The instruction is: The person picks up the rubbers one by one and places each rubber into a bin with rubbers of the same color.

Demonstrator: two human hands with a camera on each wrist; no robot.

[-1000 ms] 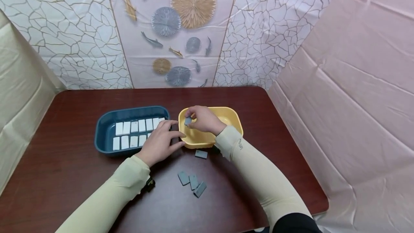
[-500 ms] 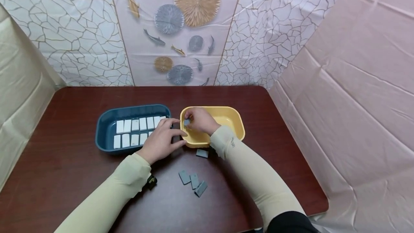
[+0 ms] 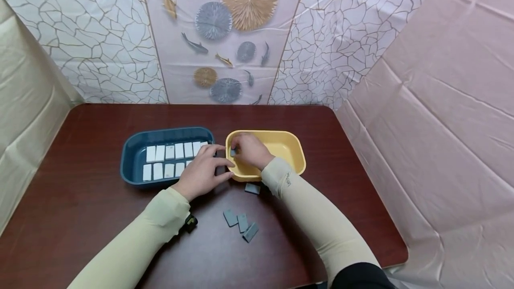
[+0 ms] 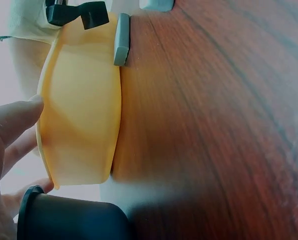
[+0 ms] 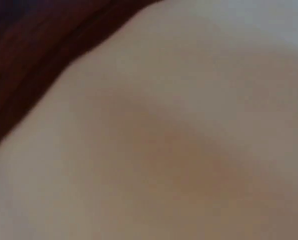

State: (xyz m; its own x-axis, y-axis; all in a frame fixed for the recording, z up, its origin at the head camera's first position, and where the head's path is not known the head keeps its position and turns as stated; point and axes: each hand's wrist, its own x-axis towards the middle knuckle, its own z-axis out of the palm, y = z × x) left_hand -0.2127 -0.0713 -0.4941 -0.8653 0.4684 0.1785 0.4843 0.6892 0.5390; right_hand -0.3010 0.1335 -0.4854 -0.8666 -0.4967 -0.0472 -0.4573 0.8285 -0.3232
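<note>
In the head view, my right hand (image 3: 250, 150) reaches down into the left end of the yellow bin (image 3: 295, 150) and pinches a small grey rectangular tile (image 3: 233, 152) close to its inner wall. My left hand (image 3: 202, 171) rests its spread fingers at the bin's left rim. The left wrist view shows those fingertips (image 4: 35, 106) on the rim of the yellow bin (image 4: 84, 105). One grey tile (image 3: 252, 188) lies just in front of the bin, and several grey tiles (image 3: 242, 223) lie nearer on the table. The right wrist view is a pale blur.
A dark blue bin (image 3: 129, 175) left of the yellow one holds two rows of white tiles (image 3: 159, 153); my left hand covers its right end. The brown table (image 3: 96, 217) is backed by a patterned cloth (image 3: 225, 48), with plain cloth at both sides.
My right hand has moved lower into the yellow bin with the grey tile, nearer its left wall. The left hand stays at the rim. The head view has tilted slightly.
</note>
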